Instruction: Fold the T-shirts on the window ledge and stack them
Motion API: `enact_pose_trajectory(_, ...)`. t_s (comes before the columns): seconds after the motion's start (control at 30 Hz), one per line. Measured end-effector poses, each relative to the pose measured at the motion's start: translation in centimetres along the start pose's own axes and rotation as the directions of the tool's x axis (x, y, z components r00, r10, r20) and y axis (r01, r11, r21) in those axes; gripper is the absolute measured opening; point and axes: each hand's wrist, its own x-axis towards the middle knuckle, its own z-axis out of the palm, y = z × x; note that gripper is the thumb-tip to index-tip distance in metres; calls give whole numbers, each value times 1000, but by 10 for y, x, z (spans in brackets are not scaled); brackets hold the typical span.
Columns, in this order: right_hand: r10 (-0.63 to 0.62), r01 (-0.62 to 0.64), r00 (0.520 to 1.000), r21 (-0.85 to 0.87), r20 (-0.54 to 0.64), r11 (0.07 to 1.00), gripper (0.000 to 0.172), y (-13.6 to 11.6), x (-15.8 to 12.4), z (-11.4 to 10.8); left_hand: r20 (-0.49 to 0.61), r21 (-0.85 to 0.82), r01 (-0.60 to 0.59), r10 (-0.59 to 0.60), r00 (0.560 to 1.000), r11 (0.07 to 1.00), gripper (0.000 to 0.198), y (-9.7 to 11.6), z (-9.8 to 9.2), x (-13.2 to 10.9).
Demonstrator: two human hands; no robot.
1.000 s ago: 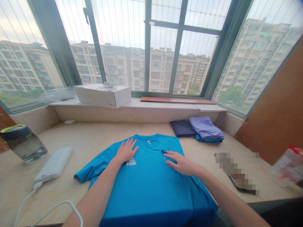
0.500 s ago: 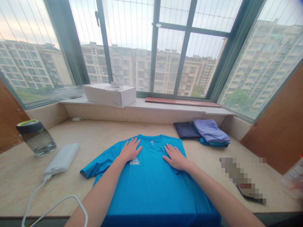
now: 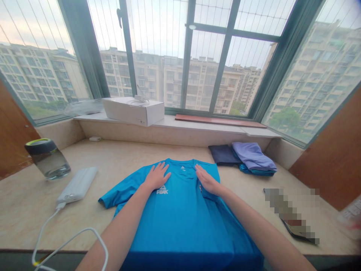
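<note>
A bright blue T-shirt (image 3: 180, 218) with a white chest logo lies face up on the beige stone counter (image 3: 124, 158), its right side folded inward. My left hand (image 3: 156, 175) rests flat on the chest beside the logo, fingers spread. On the folded right part near the collar, my right hand (image 3: 207, 179) lies flat with fingers stretched out. Neither hand holds anything.
A white power bank (image 3: 77, 184) with a white cable (image 3: 64, 241) lies left, beside a water bottle (image 3: 47, 158). Folded purple, teal and dark clothes (image 3: 245, 158) sit back right. A phone (image 3: 296, 226) lies right. A white box (image 3: 134, 110) stands on the sill.
My right hand has slid up along the folded right side toward the collar. The left hand stays flat on the chest. The view has shifted slightly.
</note>
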Motion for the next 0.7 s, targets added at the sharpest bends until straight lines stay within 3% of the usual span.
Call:
enact_pose_trajectory(0.1, 19, -3, 991, -119, 129, 993, 79, -4, -1, -6, 0, -1, -1, 1, 1000, 1000, 69, 0, 0, 0)
enact_pose_trajectory(0.23, 151, -111, 986, -410, 66, 905, 71, 1, -5, -3, -2, 2, 0, 0, 1000, 1000, 68, 0, 1, -1)
enact_pose_trajectory(0.37, 184, -145, 982, -480, 34, 865, 68, 2, -4, 3, -7, 7, 8, -8, 1000, 1000, 67, 0, 2, -1)
enact_pose_trajectory(0.47, 110, -112, 993, -446, -31, 888, 66, -6, -11, -3, -12, 16, 11, -11, 1000, 1000, 67, 2, 1, -3)
enact_pose_trajectory(0.57, -55, 50, 999, -399, -1, 915, 60, -16, -37, -15, -13, 24, 12, -11, 1000, 1000, 67, 3, 0, -4)
enact_pose_trajectory(0.7, -219, 246, 969, -349, 114, 904, 30, -21, -85, -27, -12, 26, 10, -10, 1000, 1000, 67, 3, 1, -4)
